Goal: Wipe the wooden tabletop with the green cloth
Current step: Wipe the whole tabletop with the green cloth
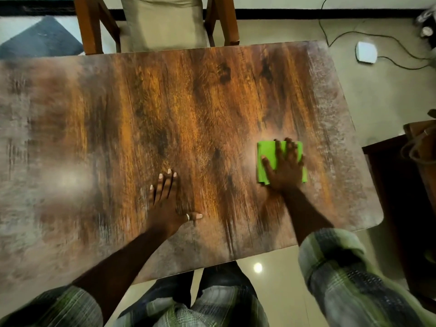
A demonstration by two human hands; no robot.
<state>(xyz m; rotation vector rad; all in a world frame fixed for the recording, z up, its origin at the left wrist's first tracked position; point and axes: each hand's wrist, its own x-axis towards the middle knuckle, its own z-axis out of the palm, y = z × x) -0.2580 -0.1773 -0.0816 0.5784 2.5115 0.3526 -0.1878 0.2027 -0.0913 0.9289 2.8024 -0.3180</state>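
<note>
Mid-wipe by right edge of worktop (pixel 188 102): pressing green cloth (pixel 269 152) under flat right hand (pixel 285 168), bracing with flat left hand (pixel 165 199). Next, likely: sweep leftward.

Warm, fairly dim indoor light. A broad pale glare washes the left of the brown wood-grain tabletop (pixel 212 90), and a smaller sheen sits just beyond the folded bright green cloth (pixel 269 152). The glossy beige floor tiles (pixel 278 291) mirror one small round bright spot. Motion blur smears the grain, worst at left and near. Wide-angle distortion bows the table edges, and the far right lies in deep shadow.
</note>
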